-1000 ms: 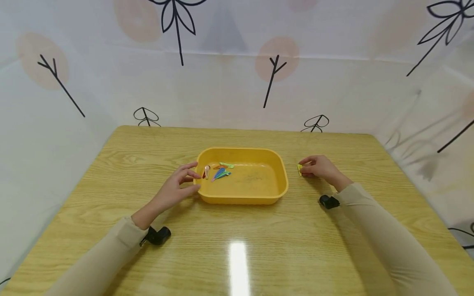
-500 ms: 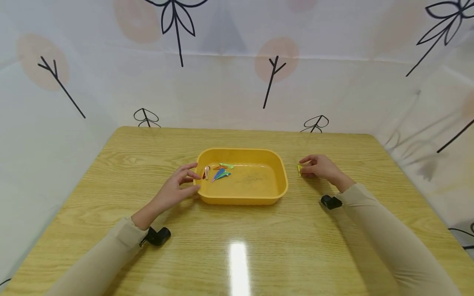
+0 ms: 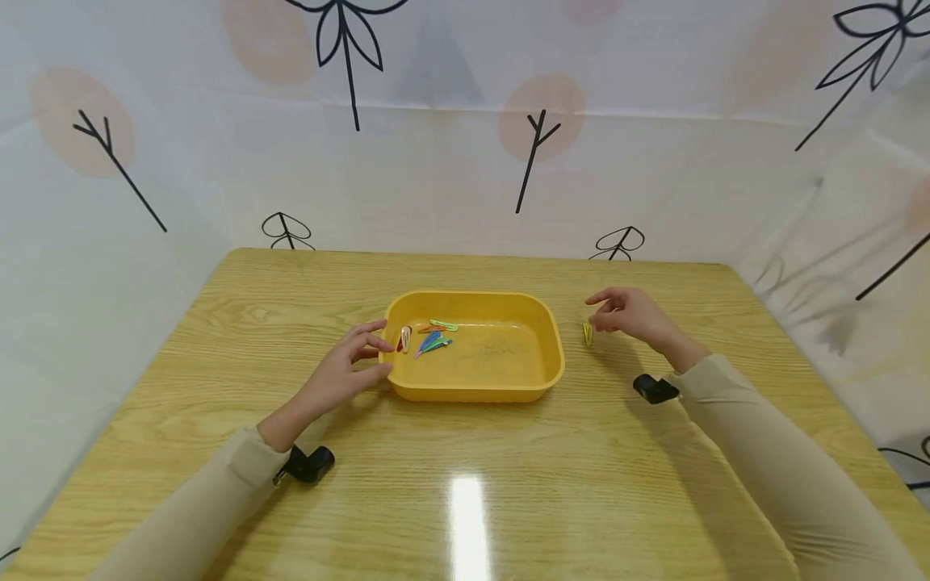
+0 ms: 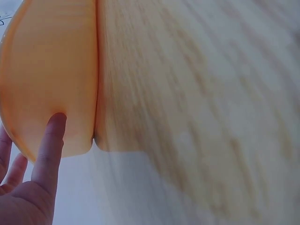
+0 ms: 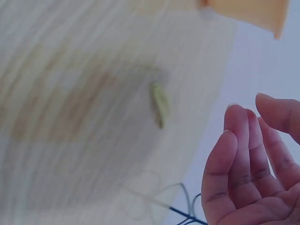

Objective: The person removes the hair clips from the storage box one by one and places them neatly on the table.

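A yellow plastic tray [image 3: 479, 394] stands on the wooden table. My left hand [image 3: 341, 367] holds its left end, the thumb [image 4: 54, 140] against the outer wall and other fingers over the rim. Several snap hair clips [image 3: 433, 342], blue, green, orange and pale pink, lie inside the tray at its left. A yellow-green hair clip [image 3: 588, 334] sits on the table to the right of the tray; the right wrist view shows this clip [image 5: 160, 105] blurred. Just above and to the right of it is my right hand [image 3: 630, 315], fingers loosely bent and holding nothing.
The wooden table [image 3: 552, 484] reaches back to a white patterned cloth [image 3: 436, 186]. Black wrist cameras [image 3: 311, 465] hang under both sleeves. A bright light reflection lies on the front of the table.
My right hand has let go of the yellow-green hair clip and lifted slightly up and away from it. The clip stays on the table. My left hand and the tray have not moved.
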`<state>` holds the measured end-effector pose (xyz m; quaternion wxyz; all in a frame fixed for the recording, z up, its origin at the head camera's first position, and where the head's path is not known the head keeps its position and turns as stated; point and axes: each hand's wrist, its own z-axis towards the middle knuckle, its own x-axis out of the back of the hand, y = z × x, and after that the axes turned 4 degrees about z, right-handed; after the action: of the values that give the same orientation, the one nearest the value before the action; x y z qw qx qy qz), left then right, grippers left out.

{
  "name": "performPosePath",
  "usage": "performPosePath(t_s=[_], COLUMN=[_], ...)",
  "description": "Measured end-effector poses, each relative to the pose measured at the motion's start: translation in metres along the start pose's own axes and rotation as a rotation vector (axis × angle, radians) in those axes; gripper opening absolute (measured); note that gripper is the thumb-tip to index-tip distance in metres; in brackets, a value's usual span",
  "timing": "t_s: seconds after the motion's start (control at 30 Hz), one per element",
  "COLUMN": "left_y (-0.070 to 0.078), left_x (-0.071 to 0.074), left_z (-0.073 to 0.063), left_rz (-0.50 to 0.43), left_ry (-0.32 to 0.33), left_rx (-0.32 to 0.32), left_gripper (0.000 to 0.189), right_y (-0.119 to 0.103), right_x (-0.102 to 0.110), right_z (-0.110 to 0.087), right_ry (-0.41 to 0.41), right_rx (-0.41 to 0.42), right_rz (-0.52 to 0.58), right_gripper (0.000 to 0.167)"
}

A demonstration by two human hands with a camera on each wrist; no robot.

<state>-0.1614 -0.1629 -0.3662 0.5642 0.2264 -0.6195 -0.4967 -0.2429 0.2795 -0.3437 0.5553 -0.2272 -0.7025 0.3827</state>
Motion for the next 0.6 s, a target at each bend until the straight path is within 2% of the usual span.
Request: performPosePath(t_s=[0.07, 0.2, 0.27, 0.5, 0.6], left_y=[0.000, -0.017, -0.014, 0.014, 0.017], left_x=[0.000, -0.001, -0.001, 0.001, 0.001], left_z=[0.000, 0.004, 0.004, -0.003, -0.003], left_rz=[0.000, 0.006, 0.005, 0.007, 0.006], left_ry=[0.001, 0.003, 0.003, -0.004, -0.008], left_rx=[0.001, -0.002, 0.003, 0.010, 0.015], left_gripper=[0.022, 0.024, 0.023, 0.017, 0.017], right_y=[-0.004, -0.015, -0.021, -0.037, -0.043], right_x=[0.002, 0.004, 0.005, 0.005, 0.006], right_z=[0.000, -0.001, -0.001, -0.003, -0.003], right_ry=[-0.002, -0.007, -0.005, -0.005, 0.000], right_rx=[0.005, 0.022, 0.032, 0.054, 0.075], right_rz=[-0.006, -0.007, -0.007, -0.010, -0.012], right_gripper=[0.039, 0.038, 0.037, 0.039, 0.038])
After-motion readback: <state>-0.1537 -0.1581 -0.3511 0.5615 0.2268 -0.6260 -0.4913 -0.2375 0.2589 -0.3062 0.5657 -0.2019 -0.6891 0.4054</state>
